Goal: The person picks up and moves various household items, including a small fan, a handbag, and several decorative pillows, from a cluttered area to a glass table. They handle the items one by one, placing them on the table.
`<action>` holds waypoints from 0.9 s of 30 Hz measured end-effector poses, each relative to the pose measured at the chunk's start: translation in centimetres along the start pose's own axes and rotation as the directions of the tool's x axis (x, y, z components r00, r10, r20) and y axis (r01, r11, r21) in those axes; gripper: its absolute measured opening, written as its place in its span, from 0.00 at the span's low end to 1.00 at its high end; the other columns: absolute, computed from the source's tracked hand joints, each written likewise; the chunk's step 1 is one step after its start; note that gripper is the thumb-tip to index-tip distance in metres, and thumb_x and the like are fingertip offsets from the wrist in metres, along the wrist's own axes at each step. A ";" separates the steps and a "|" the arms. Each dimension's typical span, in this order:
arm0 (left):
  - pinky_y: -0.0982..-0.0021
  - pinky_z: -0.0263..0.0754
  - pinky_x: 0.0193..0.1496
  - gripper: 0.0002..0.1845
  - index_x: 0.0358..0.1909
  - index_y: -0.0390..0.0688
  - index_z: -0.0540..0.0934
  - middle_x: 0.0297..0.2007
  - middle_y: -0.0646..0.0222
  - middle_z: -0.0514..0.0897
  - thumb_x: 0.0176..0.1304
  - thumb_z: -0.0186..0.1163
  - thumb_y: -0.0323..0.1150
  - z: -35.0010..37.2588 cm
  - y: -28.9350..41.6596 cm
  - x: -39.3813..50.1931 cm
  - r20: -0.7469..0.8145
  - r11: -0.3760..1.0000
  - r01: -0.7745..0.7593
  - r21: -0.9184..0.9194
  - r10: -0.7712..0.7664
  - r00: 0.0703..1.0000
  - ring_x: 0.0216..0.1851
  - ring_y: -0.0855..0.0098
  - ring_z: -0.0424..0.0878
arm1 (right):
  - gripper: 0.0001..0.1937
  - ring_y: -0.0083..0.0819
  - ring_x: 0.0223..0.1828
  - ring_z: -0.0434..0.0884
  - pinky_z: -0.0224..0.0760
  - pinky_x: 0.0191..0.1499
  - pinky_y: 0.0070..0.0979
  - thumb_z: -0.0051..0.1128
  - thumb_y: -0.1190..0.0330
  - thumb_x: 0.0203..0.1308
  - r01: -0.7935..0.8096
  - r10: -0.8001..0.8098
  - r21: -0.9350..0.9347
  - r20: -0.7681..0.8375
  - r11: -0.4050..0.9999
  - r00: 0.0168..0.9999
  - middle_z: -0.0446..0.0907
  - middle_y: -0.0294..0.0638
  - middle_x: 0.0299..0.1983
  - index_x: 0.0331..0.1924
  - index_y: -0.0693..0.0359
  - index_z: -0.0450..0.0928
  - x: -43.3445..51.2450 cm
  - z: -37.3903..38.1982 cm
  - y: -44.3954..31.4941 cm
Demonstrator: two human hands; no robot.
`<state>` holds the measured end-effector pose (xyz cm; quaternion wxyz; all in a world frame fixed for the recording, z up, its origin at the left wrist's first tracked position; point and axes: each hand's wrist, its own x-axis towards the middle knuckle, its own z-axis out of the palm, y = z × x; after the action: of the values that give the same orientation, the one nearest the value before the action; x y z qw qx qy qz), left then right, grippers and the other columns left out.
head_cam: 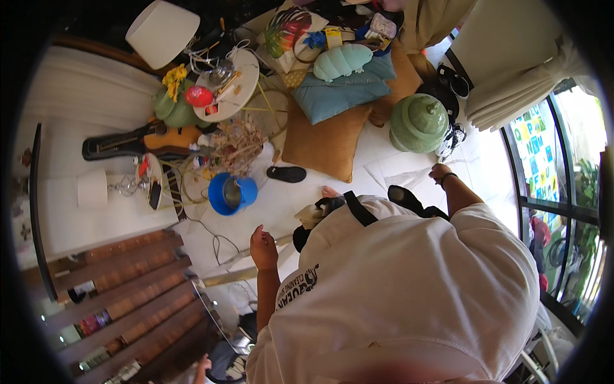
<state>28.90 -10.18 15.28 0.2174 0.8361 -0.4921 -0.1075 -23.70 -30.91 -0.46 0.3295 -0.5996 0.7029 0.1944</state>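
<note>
My left hand (263,242) hangs above the pale tiled floor, its fingers loosely curled with nothing visible in them. To its upper left stands a blue bucket (219,194) with a greyish thing inside. My right hand (439,174), a dark bracelet at its wrist, is out to the right, just below a green lidded ceramic jar (418,124) in the picture; its fingers are small and partly hidden, so a hold cannot be told. Ahead lie an orange cushion (321,144), a blue cushion (319,101) and a light-green plush toy (343,62). Dark cloths hang at my waist.
A black slipper (286,174) lies on the floor near dried branches (240,144). A guitar (168,139), a round side table (249,77) and a lamp (163,33) stand left. Cables cross the floor. Wooden stairs (139,283) are lower left, near another person's hand (204,363). Glass doors (551,204) stand right.
</note>
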 end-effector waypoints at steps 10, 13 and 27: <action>0.67 0.70 0.31 0.12 0.39 0.41 0.73 0.29 0.60 0.77 0.50 0.53 0.27 1.0 3.7 24.4 0.022 0.945 -0.314 -0.088 0.317 0.948 0.27 0.62 0.75 | 0.22 0.42 0.45 0.73 0.64 0.49 0.31 0.54 0.61 0.40 -0.056 0.128 0.349 -0.188 0.936 0.974 0.74 0.51 0.42 0.45 0.58 0.73 0.7 -10.1 -10.5; 0.68 0.70 0.31 0.12 0.39 0.40 0.73 0.29 0.60 0.77 0.50 0.53 0.26 2.3 6.7 29.4 0.048 0.922 -0.342 -0.183 0.356 0.933 0.28 0.63 0.76 | 0.23 0.42 0.45 0.73 0.64 0.49 0.31 0.55 0.60 0.40 -0.079 0.147 0.340 -0.181 0.937 0.972 0.74 0.49 0.42 0.45 0.58 0.72 2.0 -11.6 -11.7; 0.65 0.70 0.33 0.10 0.37 0.40 0.74 0.30 0.59 0.76 0.52 0.51 0.28 9.4 18.8 32.6 0.366 0.985 -0.127 0.116 0.076 0.927 0.30 0.62 0.75 | 0.27 0.39 0.42 0.75 0.69 0.41 0.31 0.57 0.59 0.42 -0.121 0.177 0.654 -0.020 0.747 0.984 0.74 0.47 0.42 0.49 0.59 0.67 31.2 -27.3 -10.0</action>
<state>26.67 -48.90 16.94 0.0704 0.7886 -0.5724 -0.2134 -22.27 -73.57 -1.67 0.4716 -0.3973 0.7850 -0.0601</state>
